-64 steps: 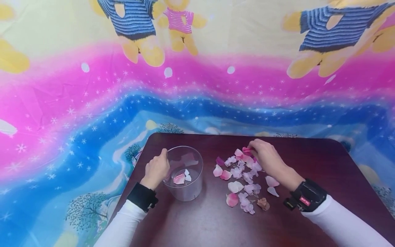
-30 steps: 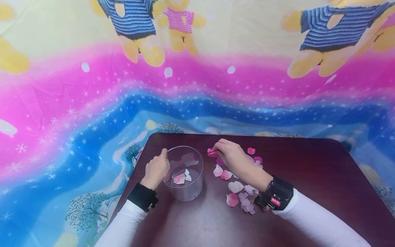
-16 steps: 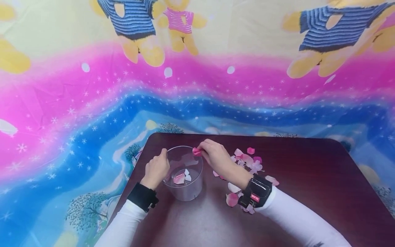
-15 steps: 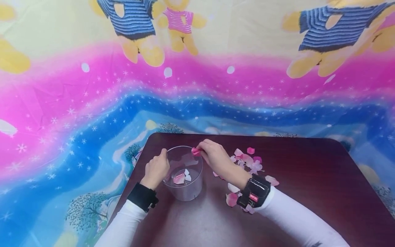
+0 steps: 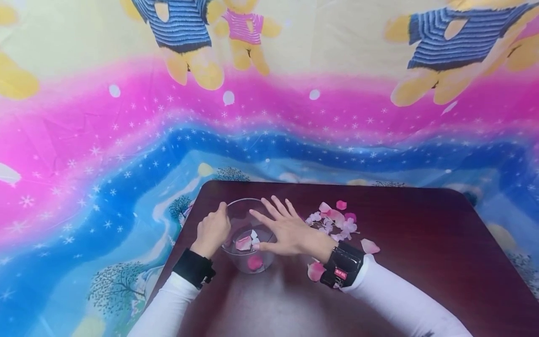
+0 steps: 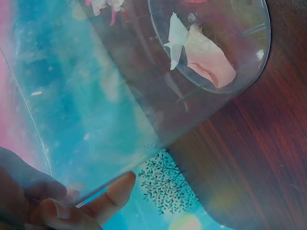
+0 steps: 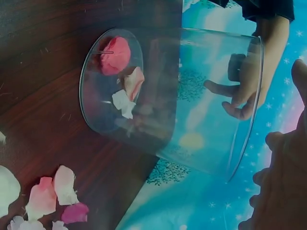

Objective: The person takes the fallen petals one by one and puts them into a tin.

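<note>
A clear plastic container stands on the dark wooden table. My left hand pinches its rim at the left side, with thumb and fingers on either face of the wall in the left wrist view. Fingers spread, my right hand hangs over the container's right rim and holds nothing. On the container's floor lie a deep pink petal, a pale pink petal and a small white piece. In the head view the right hand and wrist hide some of the petals on the table.
Right of the container, loose pink petals and pale lilac blossoms lie scattered on the table. A lone pale petal sits farther right. Behind the table hangs a patterned cloth.
My right hand carried the deep pink petal left from the pile to the container, then spread its fingers. That petal dropped inside. The left hand stayed on the rim.
</note>
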Demonstrator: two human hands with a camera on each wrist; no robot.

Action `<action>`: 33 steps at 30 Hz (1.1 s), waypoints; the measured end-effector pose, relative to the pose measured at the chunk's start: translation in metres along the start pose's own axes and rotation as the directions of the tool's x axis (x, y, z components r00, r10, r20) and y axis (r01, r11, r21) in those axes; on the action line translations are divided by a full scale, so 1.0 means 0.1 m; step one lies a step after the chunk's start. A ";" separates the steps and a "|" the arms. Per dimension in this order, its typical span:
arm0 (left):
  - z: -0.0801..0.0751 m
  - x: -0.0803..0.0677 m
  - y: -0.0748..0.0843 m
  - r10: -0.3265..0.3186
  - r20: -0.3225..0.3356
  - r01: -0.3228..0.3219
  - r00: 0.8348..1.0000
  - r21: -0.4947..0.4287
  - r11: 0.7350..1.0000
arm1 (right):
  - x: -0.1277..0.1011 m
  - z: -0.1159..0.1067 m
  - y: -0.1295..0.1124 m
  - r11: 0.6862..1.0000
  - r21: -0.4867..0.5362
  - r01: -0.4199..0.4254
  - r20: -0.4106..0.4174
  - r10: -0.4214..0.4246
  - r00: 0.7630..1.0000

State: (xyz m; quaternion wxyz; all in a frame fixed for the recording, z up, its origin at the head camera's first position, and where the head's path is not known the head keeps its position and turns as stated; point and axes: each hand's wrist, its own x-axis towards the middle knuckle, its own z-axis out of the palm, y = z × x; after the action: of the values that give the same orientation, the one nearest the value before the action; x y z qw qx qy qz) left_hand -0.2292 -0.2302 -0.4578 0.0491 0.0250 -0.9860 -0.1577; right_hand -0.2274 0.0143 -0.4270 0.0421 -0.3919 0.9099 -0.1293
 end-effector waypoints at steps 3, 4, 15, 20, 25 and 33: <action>0.00 0.00 0.00 0.004 0.003 -0.004 1.000 -0.001 1.000 | -0.02 -0.02 0.01 1.000 -0.018 0.001 -0.004 -0.001 1.000; 0.00 0.00 0.00 0.004 0.005 -0.004 1.000 -0.002 1.000 | -0.03 -0.03 0.00 1.000 -0.019 0.002 -0.005 -0.002 1.000; 0.00 0.00 0.00 0.010 0.002 -0.010 1.000 0.002 1.000 | -0.09 -0.06 -0.02 1.000 -0.009 0.005 0.001 -0.005 1.000; 0.00 0.00 0.00 0.016 -0.011 -0.016 1.000 0.001 1.000 | -0.14 -0.09 0.01 1.000 -0.005 0.001 -0.015 -0.001 1.000; 0.00 0.00 0.00 0.017 -0.011 -0.017 1.000 0.000 1.000 | -0.19 -0.14 0.09 1.000 -0.006 -0.006 -0.041 0.006 0.999; -0.01 0.00 0.00 0.023 -0.015 -0.023 1.000 0.001 1.000 | -0.28 -0.19 0.25 0.999 -0.010 -0.043 -0.053 0.043 0.998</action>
State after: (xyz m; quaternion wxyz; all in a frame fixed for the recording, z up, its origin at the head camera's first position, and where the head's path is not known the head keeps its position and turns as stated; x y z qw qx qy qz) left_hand -0.2294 -0.2307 -0.4570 0.0582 0.0147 -0.9858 -0.1567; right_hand -0.2294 0.0550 -0.4161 0.0185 -0.3689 0.9196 -0.1336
